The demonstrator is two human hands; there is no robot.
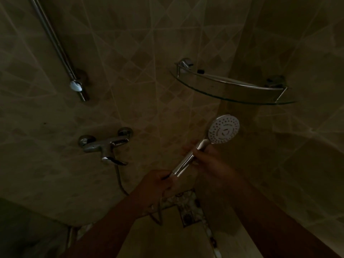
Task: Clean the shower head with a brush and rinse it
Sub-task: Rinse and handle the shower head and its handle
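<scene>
- White round shower head (224, 129) on its chrome handle sits up in front of the tiled wall, and we've got both hands on it.
- Right hand (206, 155) fingers wrap the handle near the head; left hand (156, 181) grips the bottom end.
- No brush in sight.
- Risk: dim light, slick chrome; it could slip.
- Curved glass corner shelf (232, 92) looks nearly bare.

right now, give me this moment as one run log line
stage: shower head in hand, no brush in view | left hand: grips handle end | right hand: grips handle near shower head | tap: no water seen
</scene>
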